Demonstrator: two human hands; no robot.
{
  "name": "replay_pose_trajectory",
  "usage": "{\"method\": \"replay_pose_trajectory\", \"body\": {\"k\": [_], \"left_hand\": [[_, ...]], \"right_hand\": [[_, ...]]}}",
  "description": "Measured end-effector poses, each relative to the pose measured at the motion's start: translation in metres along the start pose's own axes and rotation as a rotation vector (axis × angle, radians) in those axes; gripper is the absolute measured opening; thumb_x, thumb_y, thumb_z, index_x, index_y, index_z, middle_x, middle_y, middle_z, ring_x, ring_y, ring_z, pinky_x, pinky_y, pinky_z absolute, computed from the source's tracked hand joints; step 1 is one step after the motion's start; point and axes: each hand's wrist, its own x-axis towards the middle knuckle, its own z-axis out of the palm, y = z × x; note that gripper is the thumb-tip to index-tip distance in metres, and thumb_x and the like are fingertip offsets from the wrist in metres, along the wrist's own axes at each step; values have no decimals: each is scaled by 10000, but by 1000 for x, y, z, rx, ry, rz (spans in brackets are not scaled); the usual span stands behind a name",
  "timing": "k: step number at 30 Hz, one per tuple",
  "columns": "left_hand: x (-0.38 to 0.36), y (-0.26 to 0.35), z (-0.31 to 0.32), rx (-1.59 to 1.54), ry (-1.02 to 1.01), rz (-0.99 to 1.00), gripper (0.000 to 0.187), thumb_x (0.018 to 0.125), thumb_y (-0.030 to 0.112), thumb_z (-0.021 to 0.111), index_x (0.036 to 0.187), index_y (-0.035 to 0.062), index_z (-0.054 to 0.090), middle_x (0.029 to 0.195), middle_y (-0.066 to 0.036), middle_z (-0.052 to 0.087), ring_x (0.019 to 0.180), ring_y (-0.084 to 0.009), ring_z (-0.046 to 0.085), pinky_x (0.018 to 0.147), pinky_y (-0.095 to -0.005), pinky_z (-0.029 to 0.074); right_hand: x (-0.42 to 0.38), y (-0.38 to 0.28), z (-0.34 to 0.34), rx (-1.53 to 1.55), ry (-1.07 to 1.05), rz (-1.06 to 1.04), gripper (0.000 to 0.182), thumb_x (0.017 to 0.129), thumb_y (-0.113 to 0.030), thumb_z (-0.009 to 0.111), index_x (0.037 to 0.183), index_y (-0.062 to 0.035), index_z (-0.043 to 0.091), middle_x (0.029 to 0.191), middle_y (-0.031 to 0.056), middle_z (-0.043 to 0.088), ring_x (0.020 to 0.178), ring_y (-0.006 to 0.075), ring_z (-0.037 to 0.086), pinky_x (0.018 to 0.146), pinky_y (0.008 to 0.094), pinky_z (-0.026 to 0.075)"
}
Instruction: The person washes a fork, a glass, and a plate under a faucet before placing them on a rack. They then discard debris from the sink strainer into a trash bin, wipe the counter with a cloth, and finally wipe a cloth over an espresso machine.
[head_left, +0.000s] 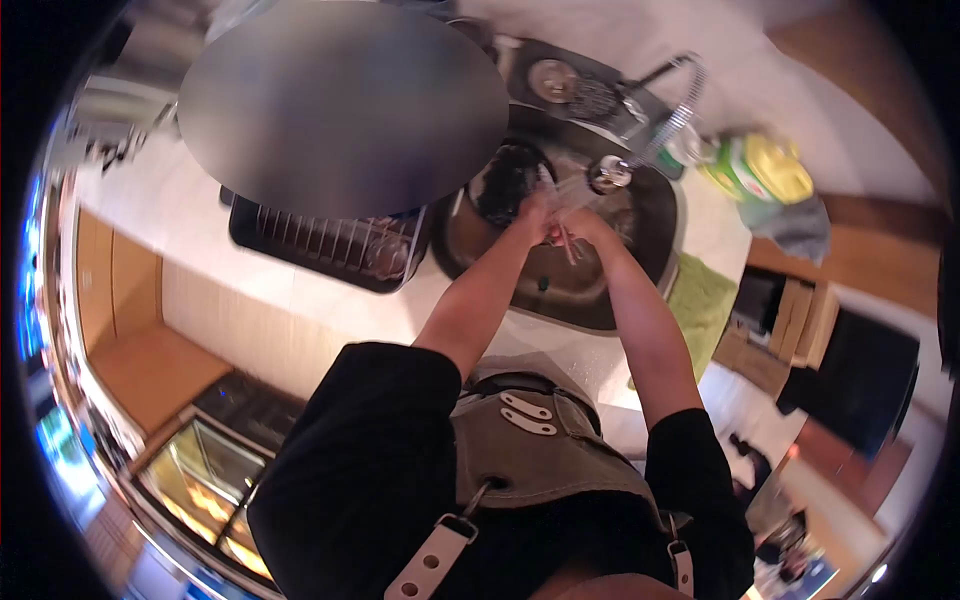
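Both of my hands meet over the dark sink [540, 318], beneath the tap head [609, 175], where water seems to run onto them. My left hand [535, 212] is closed, its fingers pressed against the other hand. My right hand [583, 228] is closed too, close against it. Thin, pale, stick-like shapes show just below the fingers, too blurred to name. Beside my left hand, a dark round pan or bowl [505, 185] lies in the sink. A small green thing [543, 285] rests on the sink floor.
A black dish rack [330, 250] stands left of the sink. Behind the sink is a dark tray [560, 85] with round items. On the right are a yellow-green container [765, 170], a grey cloth [795, 225] and a green towel [700, 310]. A grey blur covers the upper left.
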Motion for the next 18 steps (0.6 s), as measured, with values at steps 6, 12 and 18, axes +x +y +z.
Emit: {"method": "replay_pose_trajectory", "body": {"k": [6,12,18], "left_hand": [[26,-5,-22,-254,-101,261,301,955,277,527,1133,66,646,935,-105,699,732,-237,671,552,-353,538],[8,45,-14,-74,62,180,289,953,326,557,928,68,685,815,-68,677,671,-176,651,411,-279,463],[9,47,15,-289,85,202,338,980,316,498,806,70,653,715,-70,549,674,-191,588,462,-350,520]], "right_hand": [[-4,-36,14,48,6,-9,221,959,-344,576,1079,-160,602,789,-27,562,654,97,543,511,287,506],[33,-32,-1,778,-602,-11,83,998,-207,599,1078,-188,606,872,-38,637,653,44,580,467,156,447],[56,-24,27,1366,-254,-33,103,989,-247,605,1030,-153,609,890,-14,619,691,16,564,430,147,418]]}}
